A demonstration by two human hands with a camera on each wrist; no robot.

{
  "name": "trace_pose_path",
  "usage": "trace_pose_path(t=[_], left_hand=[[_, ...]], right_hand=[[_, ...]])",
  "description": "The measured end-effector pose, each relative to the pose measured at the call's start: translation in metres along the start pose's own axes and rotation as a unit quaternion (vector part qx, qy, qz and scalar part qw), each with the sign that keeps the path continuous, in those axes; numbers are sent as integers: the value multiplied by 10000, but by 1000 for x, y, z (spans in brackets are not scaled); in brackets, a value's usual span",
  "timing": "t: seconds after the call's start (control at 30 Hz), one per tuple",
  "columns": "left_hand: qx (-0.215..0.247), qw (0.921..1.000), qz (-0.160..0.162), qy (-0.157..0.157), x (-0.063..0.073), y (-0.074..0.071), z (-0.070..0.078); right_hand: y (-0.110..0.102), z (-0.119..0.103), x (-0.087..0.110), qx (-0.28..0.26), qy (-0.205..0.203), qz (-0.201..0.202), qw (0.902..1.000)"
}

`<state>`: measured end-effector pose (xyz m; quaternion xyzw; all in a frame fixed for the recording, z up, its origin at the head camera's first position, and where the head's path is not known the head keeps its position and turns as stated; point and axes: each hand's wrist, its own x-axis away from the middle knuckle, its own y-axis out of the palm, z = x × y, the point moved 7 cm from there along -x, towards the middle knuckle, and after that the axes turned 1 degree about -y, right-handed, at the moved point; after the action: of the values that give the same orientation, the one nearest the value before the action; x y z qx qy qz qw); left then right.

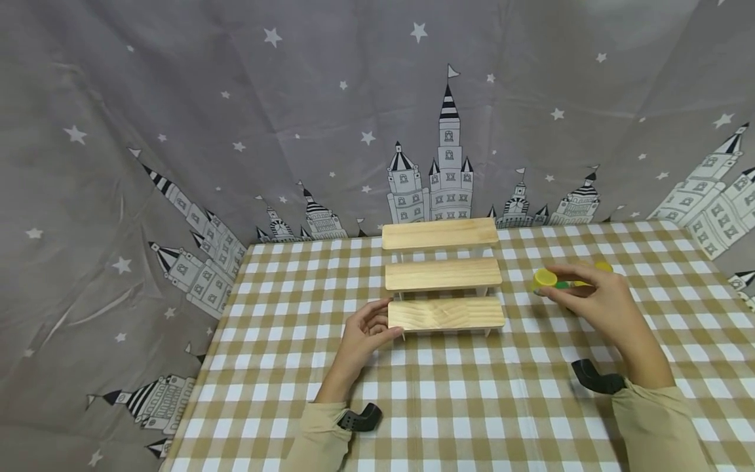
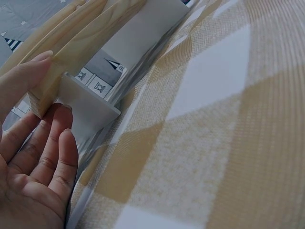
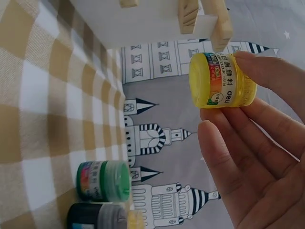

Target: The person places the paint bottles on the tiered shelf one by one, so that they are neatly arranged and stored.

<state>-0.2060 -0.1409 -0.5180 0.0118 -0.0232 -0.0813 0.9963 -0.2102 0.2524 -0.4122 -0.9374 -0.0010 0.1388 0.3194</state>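
Between the thumb and fingers of my right hand (image 1: 601, 295) is a small yellow paint jar (image 3: 221, 80), held up off the cloth beside the shelf. Its printed label faces the right wrist camera. My left hand (image 1: 366, 334) grips the left end of the lowest board of a three-step wooden display stand (image 1: 445, 314). In the left wrist view, that thumb lies on the board (image 2: 88, 40) and the fingertips reach underneath, near a white support (image 2: 88, 107). A green paint jar (image 3: 104, 181) stands on the cloth, partly behind the right hand in the head view.
Next to the green jar is a dark jar (image 3: 90, 217), with a bit of yellow (image 3: 136, 219) showing behind it. A brown-and-white checked cloth (image 1: 283, 367) covers the table. Behind it hangs a grey curtain (image 1: 330, 131) printed with castles and stars.
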Motion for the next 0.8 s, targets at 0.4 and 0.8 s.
trace_pose_path(t=[0.4, 0.8], left_hand=[[120, 9999, -44, 27, -1, 1, 2], [187, 9998, -35, 16, -2, 0, -1]], right_hand=[[3, -26, -22, 140, -154, -197, 9996], [18, -66, -49, -178, -629, -272, 9975]])
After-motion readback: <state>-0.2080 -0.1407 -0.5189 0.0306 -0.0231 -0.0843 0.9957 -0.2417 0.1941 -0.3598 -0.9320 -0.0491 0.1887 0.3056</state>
